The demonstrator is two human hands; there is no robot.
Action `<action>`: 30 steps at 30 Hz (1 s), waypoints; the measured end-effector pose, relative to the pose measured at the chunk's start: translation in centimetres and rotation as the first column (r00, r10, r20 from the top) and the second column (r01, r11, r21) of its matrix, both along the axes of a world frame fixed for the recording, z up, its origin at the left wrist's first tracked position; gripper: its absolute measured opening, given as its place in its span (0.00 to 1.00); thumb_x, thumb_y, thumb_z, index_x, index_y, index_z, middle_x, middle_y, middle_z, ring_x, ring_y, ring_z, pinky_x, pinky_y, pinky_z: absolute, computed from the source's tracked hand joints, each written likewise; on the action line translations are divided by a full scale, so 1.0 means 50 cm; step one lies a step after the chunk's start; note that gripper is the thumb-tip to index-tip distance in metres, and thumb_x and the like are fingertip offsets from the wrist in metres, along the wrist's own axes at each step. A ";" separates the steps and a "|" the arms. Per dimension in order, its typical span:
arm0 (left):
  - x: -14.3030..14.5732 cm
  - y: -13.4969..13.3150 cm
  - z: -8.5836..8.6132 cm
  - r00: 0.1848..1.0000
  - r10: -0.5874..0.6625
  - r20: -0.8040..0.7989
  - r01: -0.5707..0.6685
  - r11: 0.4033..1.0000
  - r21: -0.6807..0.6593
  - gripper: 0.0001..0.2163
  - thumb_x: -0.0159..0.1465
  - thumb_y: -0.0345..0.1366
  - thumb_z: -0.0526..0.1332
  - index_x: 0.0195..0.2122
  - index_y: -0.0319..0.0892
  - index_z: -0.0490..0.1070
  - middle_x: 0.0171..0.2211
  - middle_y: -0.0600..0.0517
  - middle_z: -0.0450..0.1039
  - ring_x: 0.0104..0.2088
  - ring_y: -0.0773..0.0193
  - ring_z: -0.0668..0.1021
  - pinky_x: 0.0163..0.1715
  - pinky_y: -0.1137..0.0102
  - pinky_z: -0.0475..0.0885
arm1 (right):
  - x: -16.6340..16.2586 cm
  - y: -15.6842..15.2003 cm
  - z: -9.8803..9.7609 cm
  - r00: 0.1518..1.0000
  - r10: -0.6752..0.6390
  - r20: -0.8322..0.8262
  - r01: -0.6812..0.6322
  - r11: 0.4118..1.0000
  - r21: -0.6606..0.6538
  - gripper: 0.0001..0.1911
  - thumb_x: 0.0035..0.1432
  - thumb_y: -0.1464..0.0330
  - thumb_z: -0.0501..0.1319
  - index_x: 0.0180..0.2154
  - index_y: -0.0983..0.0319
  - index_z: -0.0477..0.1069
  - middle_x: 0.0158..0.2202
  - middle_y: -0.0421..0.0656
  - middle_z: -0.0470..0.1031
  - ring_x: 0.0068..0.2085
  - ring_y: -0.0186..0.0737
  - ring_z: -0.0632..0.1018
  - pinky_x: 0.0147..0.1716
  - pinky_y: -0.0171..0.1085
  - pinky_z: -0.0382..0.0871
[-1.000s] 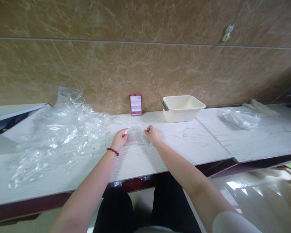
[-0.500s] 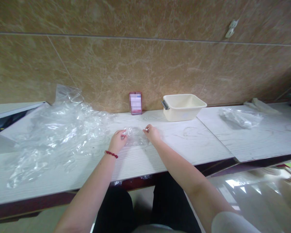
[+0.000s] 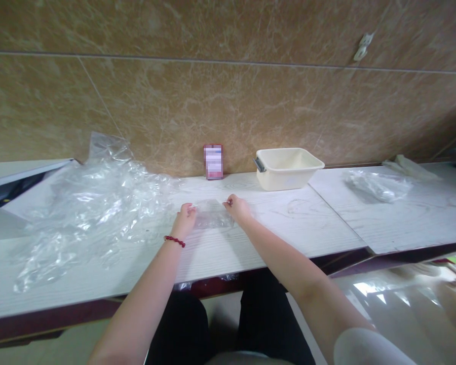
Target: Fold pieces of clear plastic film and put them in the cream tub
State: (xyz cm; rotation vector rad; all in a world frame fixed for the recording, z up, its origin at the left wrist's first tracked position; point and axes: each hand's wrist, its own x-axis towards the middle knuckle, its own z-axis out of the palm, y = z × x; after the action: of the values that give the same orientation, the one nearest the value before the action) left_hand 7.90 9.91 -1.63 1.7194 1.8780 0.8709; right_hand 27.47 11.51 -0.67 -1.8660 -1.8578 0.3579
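Note:
A small clear plastic bag (image 3: 213, 217) lies on the white worktop (image 3: 273, 223) between my two hands. My left hand (image 3: 185, 217), with a red bead bracelet at the wrist, pinches the bag's left edge with curled fingers. On the other side, my right hand (image 3: 237, 208) pinches the upper right corner. The bag rests flat on the surface. I cannot make out anything inside it.
A big heap of crumpled clear plastic (image 3: 95, 203) covers the worktop to the left. A cream plastic tub (image 3: 288, 168) and a small pink box (image 3: 213, 161) stand against the marble wall. More clear plastic (image 3: 376, 185) lies at the right.
Both hands have lowered the small bag slightly onto the worktop and shifted a little on its edges. The view has tilted slightly.

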 end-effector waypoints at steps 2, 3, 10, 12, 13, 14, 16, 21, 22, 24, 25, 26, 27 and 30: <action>0.001 0.007 -0.005 0.999 -0.012 0.038 0.012 1.000 0.005 0.14 0.57 0.36 0.50 0.45 0.42 0.57 0.39 0.47 0.71 0.39 0.61 0.73 0.39 0.66 0.64 | 0.000 0.003 0.001 1.000 -0.008 0.007 0.008 1.000 0.001 0.10 0.52 0.59 0.53 0.32 0.58 0.63 0.30 0.40 0.72 0.31 0.34 0.71 0.25 0.30 0.53; 0.001 0.010 -0.007 0.998 -0.022 0.053 0.022 1.000 0.015 0.15 0.56 0.36 0.51 0.45 0.42 0.57 0.40 0.46 0.71 0.39 0.62 0.73 0.39 0.66 0.64 | 0.000 0.004 0.001 1.000 -0.011 0.008 0.011 1.000 -0.004 0.10 0.52 0.59 0.53 0.32 0.58 0.63 0.30 0.40 0.72 0.31 0.34 0.71 0.25 0.30 0.53; -0.007 -0.001 0.011 0.985 0.135 -0.111 -0.120 0.984 0.131 0.18 0.54 0.31 0.51 0.47 0.36 0.55 0.47 0.40 0.63 0.47 0.60 0.68 0.43 0.68 0.62 | 0.001 0.010 -0.005 1.000 0.006 -0.020 -0.006 1.000 0.009 0.11 0.52 0.58 0.52 0.33 0.57 0.63 0.32 0.38 0.72 0.32 0.32 0.71 0.26 0.29 0.55; -0.009 -0.015 0.025 0.963 0.164 -0.211 -0.155 0.986 0.059 0.16 0.54 0.31 0.50 0.45 0.37 0.56 0.43 0.41 0.67 0.44 0.58 0.70 0.43 0.65 0.62 | 0.000 0.009 -0.010 1.000 0.018 -0.009 -0.017 0.999 0.043 0.11 0.52 0.58 0.52 0.33 0.57 0.63 0.32 0.37 0.72 0.31 0.32 0.71 0.26 0.29 0.55; -0.009 -0.022 0.031 0.956 0.150 -0.252 -0.151 0.988 0.016 0.16 0.55 0.31 0.49 0.45 0.37 0.55 0.41 0.42 0.69 0.43 0.58 0.71 0.44 0.63 0.60 | 0.000 0.008 -0.012 1.000 0.026 -0.003 -0.026 0.998 0.060 0.11 0.52 0.57 0.52 0.33 0.57 0.63 0.31 0.37 0.72 0.32 0.33 0.71 0.26 0.29 0.56; -0.009 -0.027 0.035 0.951 0.118 -0.284 -0.130 0.991 -0.022 0.15 0.55 0.31 0.48 0.45 0.38 0.55 0.39 0.43 0.71 0.41 0.57 0.72 0.46 0.60 0.58 | -0.001 0.008 -0.013 0.999 0.036 0.002 -0.036 0.997 0.074 0.11 0.52 0.57 0.52 0.33 0.57 0.63 0.31 0.37 0.72 0.32 0.33 0.71 0.26 0.29 0.56; -0.006 -0.035 0.041 0.948 0.038 -0.316 -0.065 0.995 -0.075 0.14 0.56 0.31 0.47 0.44 0.39 0.55 0.39 0.44 0.71 0.41 0.57 0.72 0.49 0.57 0.51 | -0.001 0.008 -0.015 0.998 0.054 0.009 -0.055 0.994 0.095 0.11 0.52 0.58 0.52 0.32 0.57 0.63 0.29 0.37 0.72 0.32 0.33 0.70 0.27 0.29 0.57; 0.000 -0.029 0.035 0.978 -0.055 -0.204 0.032 0.993 -0.115 0.12 0.58 0.33 0.44 0.43 0.41 0.57 0.43 0.46 0.69 0.44 0.60 0.70 0.49 0.61 0.54 | -0.002 0.008 -0.015 0.998 0.067 0.003 -0.066 0.991 0.117 0.10 0.52 0.58 0.53 0.31 0.58 0.64 0.29 0.37 0.72 0.32 0.32 0.70 0.30 0.29 0.58; 0.000 -0.024 0.032 0.983 -0.054 -0.176 0.035 0.993 -0.109 0.12 0.59 0.35 0.44 0.44 0.41 0.57 0.43 0.45 0.69 0.44 0.60 0.70 0.47 0.62 0.56 | -0.002 0.008 -0.015 0.998 0.067 0.005 -0.067 0.991 0.118 0.11 0.52 0.58 0.52 0.32 0.58 0.64 0.29 0.37 0.72 0.32 0.32 0.70 0.30 0.29 0.58; -0.001 -0.015 0.024 0.988 -0.064 -0.138 0.052 0.995 -0.086 0.15 0.60 0.39 0.44 0.47 0.40 0.56 0.41 0.45 0.70 0.44 0.61 0.71 0.45 0.64 0.58 | -0.004 0.009 -0.015 0.997 0.069 0.019 -0.070 0.991 0.110 0.11 0.52 0.58 0.52 0.32 0.58 0.64 0.30 0.37 0.72 0.33 0.32 0.70 0.31 0.30 0.58; -0.001 -0.011 0.020 0.988 -0.081 -0.132 0.072 0.995 -0.073 0.17 0.60 0.40 0.45 0.48 0.39 0.54 0.41 0.45 0.71 0.44 0.61 0.71 0.45 0.65 0.59 | -0.005 0.009 -0.015 0.997 0.070 0.032 -0.073 0.992 0.100 0.11 0.52 0.58 0.52 0.33 0.58 0.64 0.30 0.38 0.72 0.33 0.33 0.70 0.31 0.30 0.58; -0.002 -0.008 0.017 0.985 -0.105 -0.137 0.097 0.993 -0.060 0.18 0.59 0.40 0.45 0.50 0.39 0.53 0.40 0.46 0.71 0.43 0.62 0.71 0.46 0.65 0.58 | -0.006 0.010 -0.016 0.996 0.070 0.049 -0.074 0.993 0.088 0.11 0.52 0.58 0.52 0.33 0.58 0.65 0.30 0.38 0.72 0.33 0.33 0.70 0.32 0.31 0.58; -0.002 -0.006 0.015 0.979 -0.133 -0.156 0.126 0.991 -0.051 0.19 0.59 0.39 0.46 0.51 0.40 0.52 0.40 0.47 0.71 0.42 0.63 0.72 0.47 0.65 0.57 | -0.007 0.011 -0.016 0.995 0.068 0.070 -0.074 0.994 0.076 0.11 0.52 0.58 0.52 0.32 0.58 0.65 0.30 0.39 0.72 0.34 0.34 0.70 0.33 0.31 0.58; -0.003 -0.008 0.015 0.932 -0.227 -0.283 0.218 0.974 -0.063 0.18 0.58 0.33 0.46 0.50 0.43 0.57 0.44 0.49 0.69 0.43 0.63 0.71 0.51 0.63 0.52 | -0.010 0.012 -0.020 0.991 0.054 0.123 -0.061 0.996 0.058 0.11 0.51 0.59 0.54 0.32 0.59 0.65 0.32 0.41 0.72 0.36 0.36 0.69 0.37 0.34 0.58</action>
State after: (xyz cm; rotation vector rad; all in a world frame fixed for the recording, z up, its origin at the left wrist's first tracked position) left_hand 7.76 9.50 -0.90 2.0834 1.8094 0.5228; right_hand 26.99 12.11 -1.65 -1.8323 -1.9830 0.2077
